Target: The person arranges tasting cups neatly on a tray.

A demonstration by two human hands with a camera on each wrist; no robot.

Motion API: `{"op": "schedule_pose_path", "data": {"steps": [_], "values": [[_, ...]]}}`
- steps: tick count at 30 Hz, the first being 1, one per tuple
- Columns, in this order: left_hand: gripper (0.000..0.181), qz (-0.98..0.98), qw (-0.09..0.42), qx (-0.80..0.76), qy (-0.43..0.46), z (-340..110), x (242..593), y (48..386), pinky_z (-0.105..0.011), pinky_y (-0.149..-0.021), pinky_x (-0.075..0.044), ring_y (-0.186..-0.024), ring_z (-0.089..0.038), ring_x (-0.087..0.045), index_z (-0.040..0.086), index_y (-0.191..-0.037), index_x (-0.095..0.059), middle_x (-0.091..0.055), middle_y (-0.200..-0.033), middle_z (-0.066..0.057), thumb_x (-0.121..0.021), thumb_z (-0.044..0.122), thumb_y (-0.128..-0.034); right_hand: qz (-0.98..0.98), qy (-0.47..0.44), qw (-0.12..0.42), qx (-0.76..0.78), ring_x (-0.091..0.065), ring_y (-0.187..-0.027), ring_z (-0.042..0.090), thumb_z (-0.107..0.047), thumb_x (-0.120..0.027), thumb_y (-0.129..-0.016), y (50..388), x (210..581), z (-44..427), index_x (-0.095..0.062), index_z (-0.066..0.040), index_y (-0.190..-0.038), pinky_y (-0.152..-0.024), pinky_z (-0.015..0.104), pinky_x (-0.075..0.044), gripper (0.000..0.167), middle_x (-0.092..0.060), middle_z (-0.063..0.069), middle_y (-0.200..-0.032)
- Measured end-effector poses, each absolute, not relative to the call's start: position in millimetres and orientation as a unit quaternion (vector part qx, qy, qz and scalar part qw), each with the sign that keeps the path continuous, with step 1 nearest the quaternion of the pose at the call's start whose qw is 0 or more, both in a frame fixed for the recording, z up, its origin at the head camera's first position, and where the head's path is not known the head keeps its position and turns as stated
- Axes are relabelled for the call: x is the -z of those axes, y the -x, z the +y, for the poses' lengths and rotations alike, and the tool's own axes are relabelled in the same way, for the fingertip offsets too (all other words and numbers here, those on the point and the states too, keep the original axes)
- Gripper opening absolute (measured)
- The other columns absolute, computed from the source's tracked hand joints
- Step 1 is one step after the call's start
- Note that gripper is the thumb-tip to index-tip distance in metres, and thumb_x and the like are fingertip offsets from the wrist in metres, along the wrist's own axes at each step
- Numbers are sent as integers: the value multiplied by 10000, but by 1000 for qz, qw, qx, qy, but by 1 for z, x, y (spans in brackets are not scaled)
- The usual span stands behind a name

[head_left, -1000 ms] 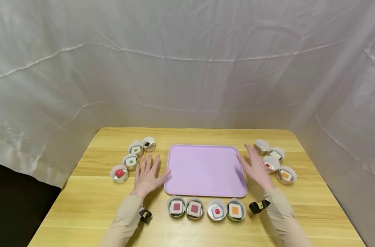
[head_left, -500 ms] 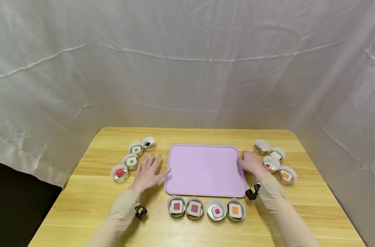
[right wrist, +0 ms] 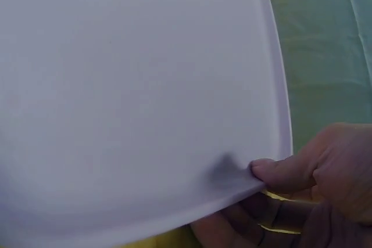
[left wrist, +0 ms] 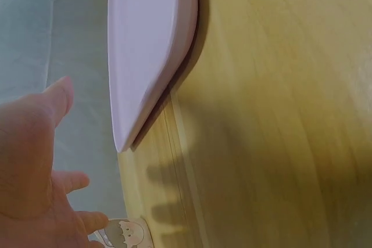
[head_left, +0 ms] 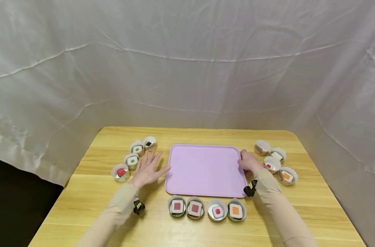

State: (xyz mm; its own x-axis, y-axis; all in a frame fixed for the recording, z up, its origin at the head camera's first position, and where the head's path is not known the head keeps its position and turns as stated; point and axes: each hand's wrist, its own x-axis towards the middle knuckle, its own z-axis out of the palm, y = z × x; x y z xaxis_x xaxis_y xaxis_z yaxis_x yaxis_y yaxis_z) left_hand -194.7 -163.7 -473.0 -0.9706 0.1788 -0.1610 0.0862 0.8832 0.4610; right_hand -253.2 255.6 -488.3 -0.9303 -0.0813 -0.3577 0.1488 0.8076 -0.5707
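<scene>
A flat lilac tray point(head_left: 206, 169) with a raised rim lies in the middle of the wooden table. At its right edge my right hand point(head_left: 249, 162) grips the rim; in the right wrist view the thumb point(right wrist: 273, 172) presses on top and the other fingers curl underneath. My left hand point(head_left: 146, 174) is spread beside the tray's left edge, holding nothing. Its thumb tip looks close to the rim in the head view, but the left wrist view shows a gap between the thumb point(left wrist: 60, 100) and the tray. That hand casts a shadow on the table.
Several paper cups with sushi-like pieces stand left of the tray, including a cup with a red piece point(head_left: 120, 172). More form a front row, such as a cup with an orange-centred piece point(head_left: 235, 210). Another cluster point(head_left: 272, 164) is at right. Grey cloth point(head_left: 187, 85) hangs behind.
My right hand has gone from open fingers beside the tray to gripping its right rim. My left hand stays spread, with only a slight shift. Tray and cups look unmoved.
</scene>
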Motion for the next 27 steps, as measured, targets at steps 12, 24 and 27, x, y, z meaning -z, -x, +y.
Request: {"op": "schedule_pose_path", "data": {"steps": [12, 24, 27], "values": [[928, 969, 94, -219, -66, -173, 468, 214, -661, -1255, 34, -1559, -449, 65, 84, -1620, -66, -1, -1692, -210, -509, 583, -976, 928, -15, 201, 314, -622, -571, 261, -72, -438, -997, 255, 495, 256, -350, 86, -1232, -474, 366, -592, 296, -546, 296, -940], [939, 965, 66, -247, -59, -177, 453, 231, -656, -1202, -237, -1414, -522, -276, 13, -1585, -165, -264, -1548, -331, -628, 507, -934, 934, -10, 195, 298, -608, -558, 235, -70, -442, -985, 252, 491, 255, -377, 96, -1203, -473, 331, -577, 281, -557, 260, -897], [985, 964, 69, -254, -39, -181, 448, 240, -637, -1147, -297, -1351, -510, -287, 12, -1585, -154, -287, -1476, -328, -659, 520, -909, 934, -11, 199, 297, -612, -570, 243, -68, -437, -990, 252, 491, 254, -371, 102, -1218, -478, 329, -578, 292, -560, 266, -907]]}}
